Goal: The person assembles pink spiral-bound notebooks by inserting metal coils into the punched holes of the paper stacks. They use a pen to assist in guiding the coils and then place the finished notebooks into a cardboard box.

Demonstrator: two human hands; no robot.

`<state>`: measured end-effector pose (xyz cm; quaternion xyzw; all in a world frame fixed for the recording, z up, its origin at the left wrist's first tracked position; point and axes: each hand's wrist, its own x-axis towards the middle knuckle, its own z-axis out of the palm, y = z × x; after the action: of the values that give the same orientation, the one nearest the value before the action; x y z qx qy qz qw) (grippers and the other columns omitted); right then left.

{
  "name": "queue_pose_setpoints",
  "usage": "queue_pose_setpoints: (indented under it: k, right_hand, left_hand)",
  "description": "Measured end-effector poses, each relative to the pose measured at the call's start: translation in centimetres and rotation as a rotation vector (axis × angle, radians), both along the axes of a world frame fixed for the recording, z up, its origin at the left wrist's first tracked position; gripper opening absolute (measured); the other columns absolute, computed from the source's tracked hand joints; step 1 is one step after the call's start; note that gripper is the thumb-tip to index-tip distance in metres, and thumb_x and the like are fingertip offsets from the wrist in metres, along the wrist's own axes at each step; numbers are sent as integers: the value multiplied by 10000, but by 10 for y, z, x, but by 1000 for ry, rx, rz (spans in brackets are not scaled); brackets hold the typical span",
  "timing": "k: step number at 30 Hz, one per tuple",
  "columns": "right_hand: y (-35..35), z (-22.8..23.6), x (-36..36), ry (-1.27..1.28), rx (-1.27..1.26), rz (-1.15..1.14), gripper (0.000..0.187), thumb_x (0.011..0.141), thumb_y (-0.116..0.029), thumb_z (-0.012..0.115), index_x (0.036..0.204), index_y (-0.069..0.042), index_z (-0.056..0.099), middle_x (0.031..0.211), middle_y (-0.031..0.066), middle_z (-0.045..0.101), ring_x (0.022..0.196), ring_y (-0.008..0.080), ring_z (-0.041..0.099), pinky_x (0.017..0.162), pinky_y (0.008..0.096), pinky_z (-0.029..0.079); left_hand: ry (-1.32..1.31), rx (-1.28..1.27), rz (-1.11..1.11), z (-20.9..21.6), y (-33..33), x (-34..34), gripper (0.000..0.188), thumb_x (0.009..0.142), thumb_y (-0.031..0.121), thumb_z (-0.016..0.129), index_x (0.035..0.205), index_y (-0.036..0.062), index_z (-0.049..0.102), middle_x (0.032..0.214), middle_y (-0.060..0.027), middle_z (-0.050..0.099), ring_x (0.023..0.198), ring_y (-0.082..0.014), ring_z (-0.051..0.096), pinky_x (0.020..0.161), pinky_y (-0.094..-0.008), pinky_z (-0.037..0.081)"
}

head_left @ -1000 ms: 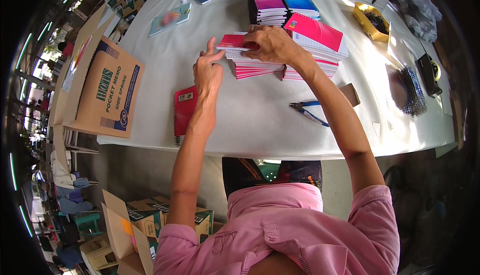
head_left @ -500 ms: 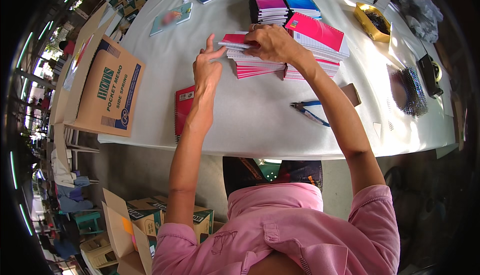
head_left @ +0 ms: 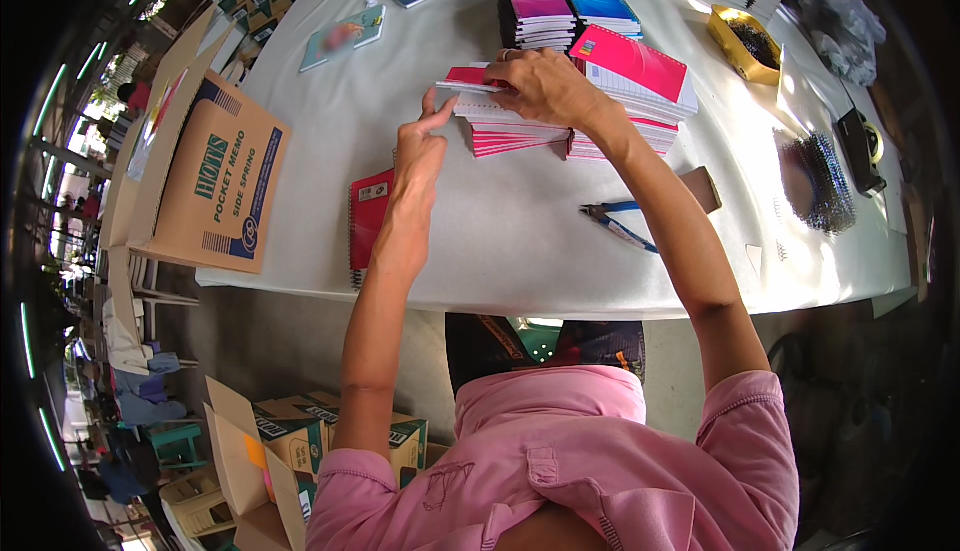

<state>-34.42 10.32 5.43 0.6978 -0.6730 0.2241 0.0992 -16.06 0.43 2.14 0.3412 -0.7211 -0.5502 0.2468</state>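
Note:
My right hand reaches over a stack of unbound memo pads with pink covers and white pages. Its fingers are closed on the top pad, a pink-covered memo pad with punched holes along its near edge. Just left of that pad is my left hand, thumb and forefinger stretched out and apart by its left corner. Whether they touch the corner I cannot tell. Under the left forearm lies a red spiral notebook. A second pink-topped stack stands beside the first.
Blue-handled pliers lie near my right forearm. Farther right are spiral wire coils, a tape dispenser and a yellow tray. Purple and blue notebooks are stacked at the back. A cardboard box stands left.
My left hand has shifted slightly right and down, and its forefinger has lowered toward the pad's left corner. The right hand stays on the pad, nearly still.

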Motion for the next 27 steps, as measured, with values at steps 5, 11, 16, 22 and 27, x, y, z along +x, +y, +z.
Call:
queue_pose_setpoints:
  k: [5, 11, 16, 22, 27]
  right_hand:
    - [1, 4, 3, 36, -19, 23, 374, 868, -117, 627, 1237, -164, 591, 992, 133, 678, 772, 311, 679, 689, 412, 539]
    - [2, 1, 3, 181, -84, 57, 345, 847, -53, 596, 1138, -221, 676, 1052, 121, 657, 836, 301, 685, 667, 399, 558]
    - [1, -1, 12, 140, 58, -44, 303, 761, -81, 703, 1038, -199, 739, 1120, 116, 643, 942, 291, 661, 789, 393, 542]
    - [3, 4, 7, -27, 56, -24, 407, 663, -201, 801, 1064, -191, 735, 1105, 92, 652, 960, 302, 652, 849, 398, 518]
    - [2, 5, 0, -75, 56, -16, 422, 637, -211, 816, 1051, -188, 742, 1046, 90, 670, 915, 304, 660, 841, 389, 517]
  left_hand:
    - [99, 318, -64, -3, -7, 10, 698, 715, -77, 448, 1367, 137, 576, 1565, -22, 316, 1390, -290, 327, 1058, -404, 341]
    - [182, 537, -100, -13, -12, 9, 728, 731, -60, 445, 1426, 149, 509, 1582, -50, 262, 1404, -307, 285, 1063, -448, 341]
    - [134, 364, -110, -15, -7, 13, 731, 739, -66, 444, 1433, 156, 501, 1566, -21, 295, 1403, -296, 293, 1049, -422, 352]
    - [180, 446, -85, -20, -3, 11, 749, 742, -84, 442, 1445, 170, 485, 1576, -8, 289, 1386, -257, 308, 1029, -388, 355]
    - [268, 563, -113, -29, -3, 8, 764, 754, -86, 446, 1472, 178, 442, 1583, -5, 274, 1394, -232, 283, 1025, -397, 356]
